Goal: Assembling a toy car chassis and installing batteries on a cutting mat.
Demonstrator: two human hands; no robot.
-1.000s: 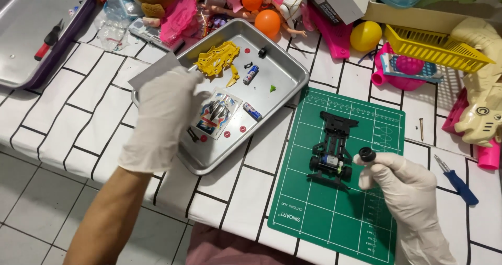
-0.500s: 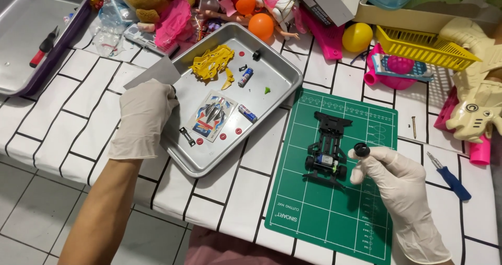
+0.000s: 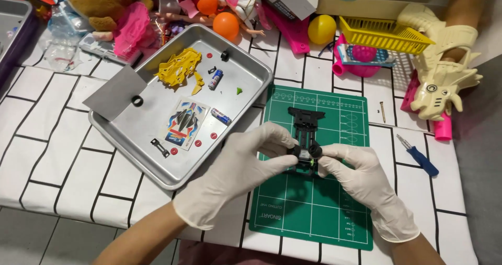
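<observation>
A black toy car chassis (image 3: 305, 123) lies on a green cutting mat (image 3: 314, 212). Both my hands wear white gloves and meet at its near end. My left hand (image 3: 246, 165) pinches the chassis side, fingertips by a small black wheel (image 3: 315, 150). My right hand (image 3: 361, 173) holds that wheel against the chassis from the right. The near end of the chassis is hidden by my fingers.
A metal tray (image 3: 157, 168) left of the mat holds a sticker sheet (image 3: 184, 124), yellow part frame (image 3: 180, 67), small batteries and a black ring (image 3: 137, 101). A blue screwdriver (image 3: 418, 158) lies to the right. Toys, orange balls, a yellow basket (image 3: 384, 32) crowd the far edge.
My left hand left the tray and came right onto the mat, now gripping the chassis. My right hand brought the black wheel down to the chassis end.
</observation>
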